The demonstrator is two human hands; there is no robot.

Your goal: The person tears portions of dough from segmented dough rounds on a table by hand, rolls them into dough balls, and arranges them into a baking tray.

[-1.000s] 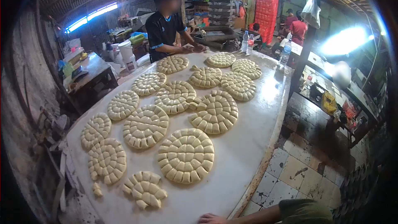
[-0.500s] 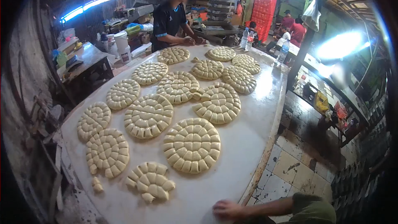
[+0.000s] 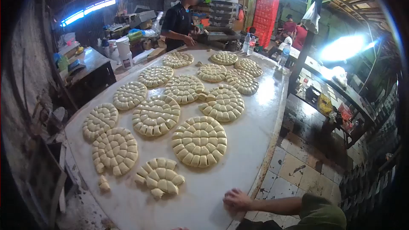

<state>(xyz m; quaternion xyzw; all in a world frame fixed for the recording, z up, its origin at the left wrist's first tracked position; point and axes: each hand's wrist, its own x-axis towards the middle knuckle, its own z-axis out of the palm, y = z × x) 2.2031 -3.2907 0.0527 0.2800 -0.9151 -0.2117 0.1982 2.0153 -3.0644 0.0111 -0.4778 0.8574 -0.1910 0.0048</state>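
Note:
Near the front right edge of the pale table (image 3: 204, 213), my right hand (image 3: 237, 199) rests with its fingers curled down against the surface; anything under them is hidden. Only a sliver of my left hand (image 3: 181, 228) shows at the bottom edge, its fingers out of sight. Closest to my hands lie a large round of cut dough (image 3: 199, 141) and a smaller, partly broken-up round of dough pieces (image 3: 161, 176). Farther left is another scored dough round (image 3: 115, 151), with a loose dough piece (image 3: 104, 183) below it. Several more such rounds cover the table behind.
A co-worker in a dark shirt (image 3: 177, 21) stands at the table's far end. Plastic bottles (image 3: 283, 55) stand along the far right edge. A post (image 3: 303, 66) rises beside the table, above a tiled floor (image 3: 294, 166). White buckets (image 3: 124, 51) stand at the back left.
The view has shifted slightly. My right hand remains on the table near the edge, and a bit of my left hand has come in at the bottom. The co-worker has straightened and moved their arms.

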